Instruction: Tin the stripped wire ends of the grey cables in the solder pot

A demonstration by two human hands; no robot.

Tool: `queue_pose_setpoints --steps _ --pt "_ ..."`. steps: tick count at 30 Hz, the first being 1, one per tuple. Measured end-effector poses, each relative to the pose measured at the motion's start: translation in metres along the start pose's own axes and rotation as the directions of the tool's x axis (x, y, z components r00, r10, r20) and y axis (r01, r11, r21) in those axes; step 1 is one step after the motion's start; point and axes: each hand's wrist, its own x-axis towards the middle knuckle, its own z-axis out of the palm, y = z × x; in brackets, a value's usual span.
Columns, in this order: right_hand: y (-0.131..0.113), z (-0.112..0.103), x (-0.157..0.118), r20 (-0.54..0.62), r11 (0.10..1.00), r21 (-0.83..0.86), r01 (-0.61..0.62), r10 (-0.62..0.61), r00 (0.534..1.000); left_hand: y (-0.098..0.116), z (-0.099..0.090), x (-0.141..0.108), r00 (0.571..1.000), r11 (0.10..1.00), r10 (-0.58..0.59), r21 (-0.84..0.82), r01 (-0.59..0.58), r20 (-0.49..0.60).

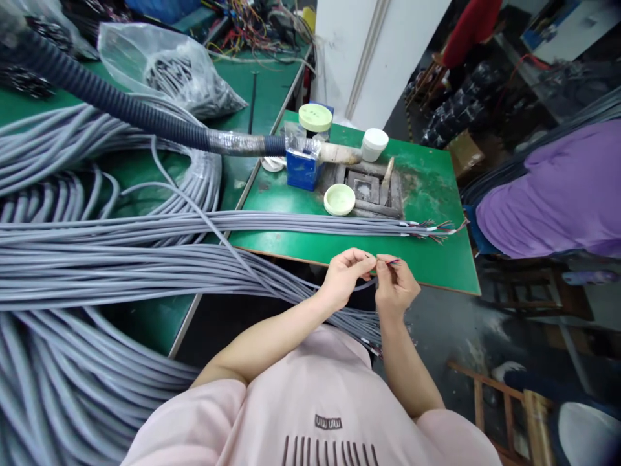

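My left hand [345,275] and my right hand [395,285] meet at the front edge of the green table [436,259]. Thin coloured wires [394,261] poke out past my right fingertips, which pinch them. The fingers of my left hand are pinched too, against the end of a grey cable [365,285] whose tip they mostly hide. Just beyond my hands lies a bundle of grey cables [315,224], its stripped ends [436,228] fanned out to the right. Another bundle [359,320] hangs below the table edge, by my lap.
A ribbed hose [160,126] crosses to a blue box [301,169]. Behind the bundle are a square pot [365,188], a round pale lid [339,199] and a white jar [374,144]. Coiled cables [204,175] fill the left. A person in purple [557,188] is at the right.
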Motion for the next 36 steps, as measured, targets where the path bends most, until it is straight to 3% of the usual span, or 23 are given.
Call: queue_pose_setpoints --steps 6,10,14,18,22,25,31,36 --pt "-0.008 0.001 0.022 0.141 0.999 -0.025 -0.046 0.049 0.989 0.014 -0.001 0.006 0.98 0.959 0.199 0.203 -0.197 0.007" --pt "-0.008 0.004 0.062 0.186 0.99 -0.031 -0.14 0.143 0.972 0.033 -0.021 0.014 0.951 0.891 0.309 0.354 -0.285 -0.012" --pt "-0.004 0.019 0.113 0.313 0.987 -0.16 -0.019 0.069 0.947 0.048 -0.058 0.027 0.932 0.665 0.358 0.687 -0.292 0.051" --pt "-0.003 0.048 0.147 0.506 0.92 -0.355 0.164 0.041 0.862 0.051 -0.085 0.038 0.933 0.369 0.348 0.901 -0.227 0.092" --pt "0.002 0.077 0.16 0.641 0.804 -0.513 0.3 0.127 0.757 0.049 -0.089 0.04 0.933 0.216 0.34 0.955 -0.203 0.122" --pt "0.008 0.092 0.165 0.686 0.733 -0.57 0.371 0.176 0.706 0.049 -0.087 0.038 0.931 0.143 0.336 0.969 -0.202 0.144" --pt "0.012 0.11 0.172 0.729 0.624 -0.627 0.467 0.259 0.633 0.049 -0.087 0.037 0.924 0.093 0.345 0.974 -0.208 0.165" --pt "0.004 0.116 0.172 0.729 0.552 -0.663 0.506 0.323 0.604 0.048 -0.088 0.037 0.92 0.075 0.355 0.976 -0.205 0.166"
